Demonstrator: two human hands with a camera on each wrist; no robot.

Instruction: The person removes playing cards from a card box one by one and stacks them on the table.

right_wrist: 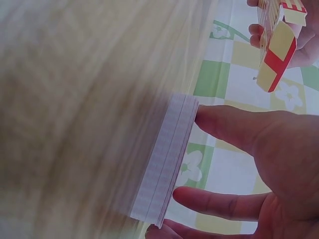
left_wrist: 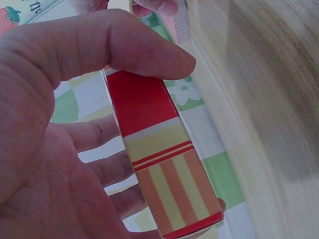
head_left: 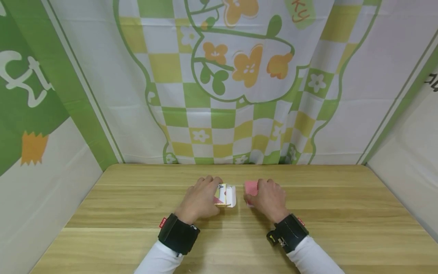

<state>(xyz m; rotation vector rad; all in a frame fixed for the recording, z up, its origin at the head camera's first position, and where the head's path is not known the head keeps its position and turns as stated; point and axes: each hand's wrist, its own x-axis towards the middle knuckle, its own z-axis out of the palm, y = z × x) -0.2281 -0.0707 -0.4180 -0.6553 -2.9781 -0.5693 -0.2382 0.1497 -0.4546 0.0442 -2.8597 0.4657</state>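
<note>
My left hand (head_left: 201, 198) grips a playing-card box (head_left: 221, 196) by its sides, thumb across a red, cream and striped narrow face (left_wrist: 159, 149) in the left wrist view. The box's white flap (head_left: 231, 196) stands open toward the right. A short gap away, my right hand (head_left: 271, 198) holds a deck of playing cards (head_left: 251, 187) with a red patterned back, lying flat on the table. In the right wrist view, the thumb and fingers (right_wrist: 219, 204) are at the edges of the deck (right_wrist: 164, 164), whose white card edges show.
Both hands work near the far side of a wood-grain table (head_left: 137, 213). Behind its back edge hangs a green, yellow and white checked curtain (head_left: 222, 125). Fabric walls (head_left: 410, 163) stand at either side.
</note>
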